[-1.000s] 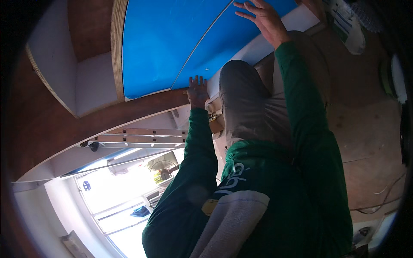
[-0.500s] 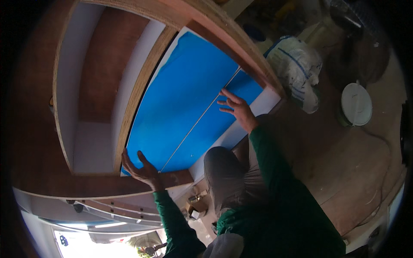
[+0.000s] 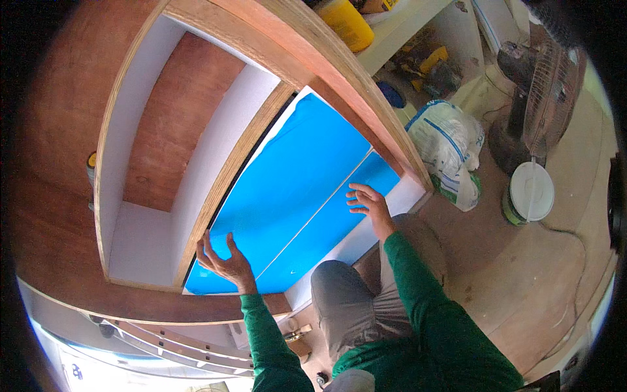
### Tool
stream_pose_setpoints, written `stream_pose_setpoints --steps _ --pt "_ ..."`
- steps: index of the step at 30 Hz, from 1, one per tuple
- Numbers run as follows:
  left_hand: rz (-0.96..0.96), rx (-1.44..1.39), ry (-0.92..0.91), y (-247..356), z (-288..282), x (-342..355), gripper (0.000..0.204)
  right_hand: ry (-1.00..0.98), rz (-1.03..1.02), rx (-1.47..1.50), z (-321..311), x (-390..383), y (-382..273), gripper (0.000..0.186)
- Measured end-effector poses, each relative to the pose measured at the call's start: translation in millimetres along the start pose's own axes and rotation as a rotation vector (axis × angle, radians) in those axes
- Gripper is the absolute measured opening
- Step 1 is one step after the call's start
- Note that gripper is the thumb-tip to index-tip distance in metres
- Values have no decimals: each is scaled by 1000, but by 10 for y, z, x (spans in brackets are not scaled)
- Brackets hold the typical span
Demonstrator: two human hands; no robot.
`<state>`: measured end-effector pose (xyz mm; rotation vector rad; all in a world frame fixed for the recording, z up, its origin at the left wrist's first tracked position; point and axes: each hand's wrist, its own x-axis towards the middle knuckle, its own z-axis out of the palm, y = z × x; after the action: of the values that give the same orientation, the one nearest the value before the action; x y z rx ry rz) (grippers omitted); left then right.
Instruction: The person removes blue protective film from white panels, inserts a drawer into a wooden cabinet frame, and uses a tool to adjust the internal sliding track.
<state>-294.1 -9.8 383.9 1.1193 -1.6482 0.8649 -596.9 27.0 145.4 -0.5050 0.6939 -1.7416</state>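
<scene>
You're facing a big plywood cabinet [image 3: 163, 163], its lower bay filled by two blue film-covered panels [image 3: 300, 189] split by a thin seam. Since a second ago your view has swung down and both hands have slid lower. Your left hand [image 3: 222, 261], fingers spread, presses the lower corner; your right hand [image 3: 367, 204] lies flat by the seam, grasping nothing. Beside you sit a white sack [image 3: 447, 144] and a lidded bucket [image 3: 529, 193].

Open room lies over the blue panels [image 3: 297, 189] at centre frame; the wooden frame [image 3: 366, 111] hems them above, a white sack [image 3: 447, 147] crowds the right.
</scene>
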Motion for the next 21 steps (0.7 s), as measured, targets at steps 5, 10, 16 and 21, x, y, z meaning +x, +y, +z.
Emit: stream_pose_setpoints --steps 5,10,16,21 --pt "-111 -72 -80 -51 80 125 40 37 35 23 22 57 195 42" --pt "-35 -69 -55 -34 136 139 44 34 77 -20 -4 82 364 40" --pt "-115 -163 -54 -97 189 202 44 64 104 -115 3 90 449 33" --pt "-146 -158 -65 -133 229 139 44 250 -468 -670 383 -28 43 36"
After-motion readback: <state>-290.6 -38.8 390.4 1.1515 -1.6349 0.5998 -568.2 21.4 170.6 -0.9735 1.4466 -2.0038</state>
